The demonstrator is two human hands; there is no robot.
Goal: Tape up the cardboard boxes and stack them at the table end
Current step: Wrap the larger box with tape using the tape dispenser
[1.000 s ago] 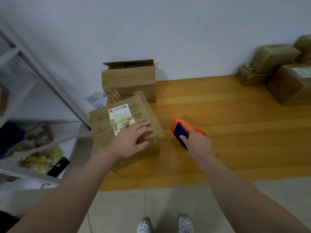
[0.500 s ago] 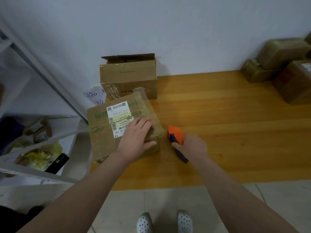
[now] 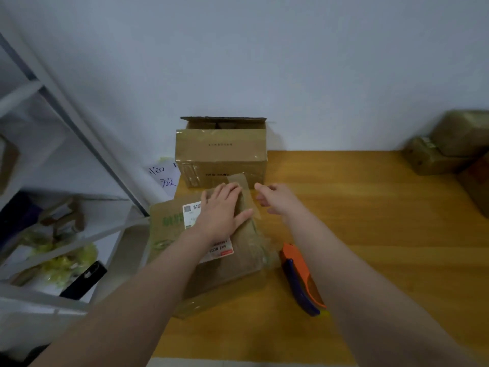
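A brown cardboard box (image 3: 238, 258) with a white shipping label lies at the left end of the wooden table (image 3: 370, 221). My left hand (image 3: 222, 210) presses flat on its top with straight fingers. A loose strip of clear tape (image 3: 242, 185) stands up at the box's far edge. My right hand (image 3: 277, 198) hovers just right of that strip, fingers loosely bent, holding nothing. The orange and blue tape dispenser (image 3: 299, 276) lies on the table beside the box, under my right forearm.
A second cardboard box (image 3: 222, 154) with open top flaps stands behind against the wall. Several taped boxes (image 3: 455, 152) are stacked at the table's right end. A white shelf rack (image 3: 53, 181) with clutter and a black phone (image 3: 84, 279) stands to the left.
My right hand let go of the tape dispenser, which now lies on the table, and reached forward to the box's far edge. My left hand slid farther up the box top.
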